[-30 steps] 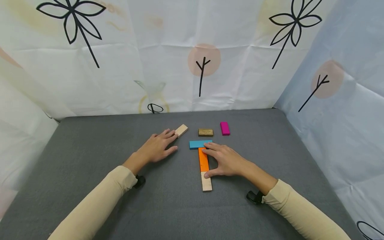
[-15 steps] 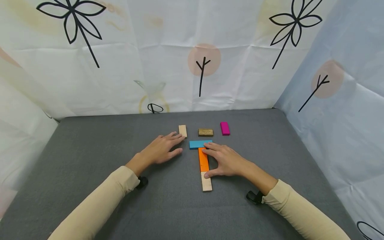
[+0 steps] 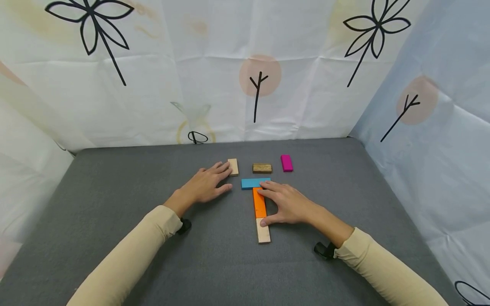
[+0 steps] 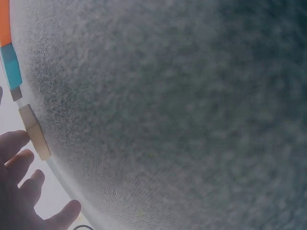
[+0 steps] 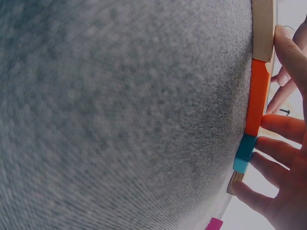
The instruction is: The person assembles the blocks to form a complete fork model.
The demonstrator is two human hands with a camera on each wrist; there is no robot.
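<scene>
- Head view: rests the left hand [image 3: 206, 182] beside the far pale wooden block [image 3: 234, 168] on the grey cloth-covered table [image 3: 214, 263], with fingers spread and fingertips at its left edge, clasping nothing.
- Head view, again: lays the right hand [image 3: 287, 204] across a joined row, with thumb on the near pale wooden block [image 3: 263, 234] and fingers on the orange block [image 3: 259, 206] and blue block [image 3: 249, 183], relaxed rather than gripping. Beyond the crosswise blue block, lying apart: brown wood-grained block [image 3: 262, 168] and, to its right, magenta block [image 3: 286, 163].
- Left wrist view: puts a fingertip to the far pale wooden block, apparently touching, with no curl round it.
- Right wrist view: presses straight fingers along the row's side (overlaps the brown wood-grained block too, perhaps only by camera angle).
- Judged step: positioning the far pale wooden block left-handed while steadying the row right-handed. Calls next, probably, for a light push or pinch on that block, without nudging the row out of line.
</scene>
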